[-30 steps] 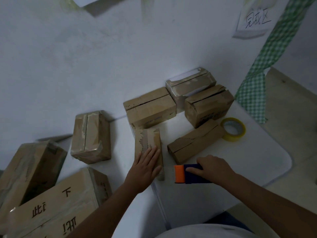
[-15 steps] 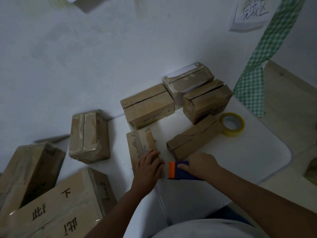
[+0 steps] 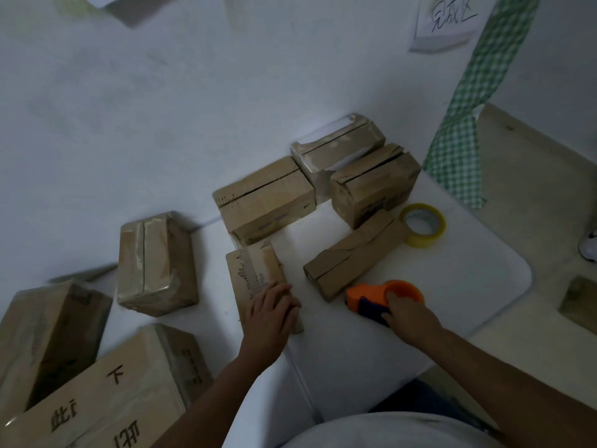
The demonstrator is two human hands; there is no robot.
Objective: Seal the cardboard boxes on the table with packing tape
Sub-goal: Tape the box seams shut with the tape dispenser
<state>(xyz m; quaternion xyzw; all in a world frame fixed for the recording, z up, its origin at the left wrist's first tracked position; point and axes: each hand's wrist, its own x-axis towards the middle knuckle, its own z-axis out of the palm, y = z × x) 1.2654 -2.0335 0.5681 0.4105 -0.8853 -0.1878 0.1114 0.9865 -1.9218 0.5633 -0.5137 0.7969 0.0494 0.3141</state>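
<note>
Hands on the white table [image 3: 452,286] now: left hand [image 3: 269,313] lies on the near end of a small cardboard box [image 3: 258,279], fingers [image 3: 281,294] bent over its top and right edge, holding it down. Right hand [image 3: 408,313] grips the tape dispenser [image 3: 376,297], orange and dark blue, fingers wrapped round its body, the orange nose pointing left and sitting just near a long slim box [image 3: 352,257] that lies at a slant. Yellow tape roll [image 3: 422,225] lies flat at that box's far right end, touching or nearly so. Further back, three more boxes crowd the wall: a wide box [image 3: 266,202], a corner box [image 3: 339,147] and a right-hand box [image 3: 376,184]. Off to the left stands a taped box [image 3: 156,263], and two large cartons [image 3: 97,392] fill the near left corner.
</note>
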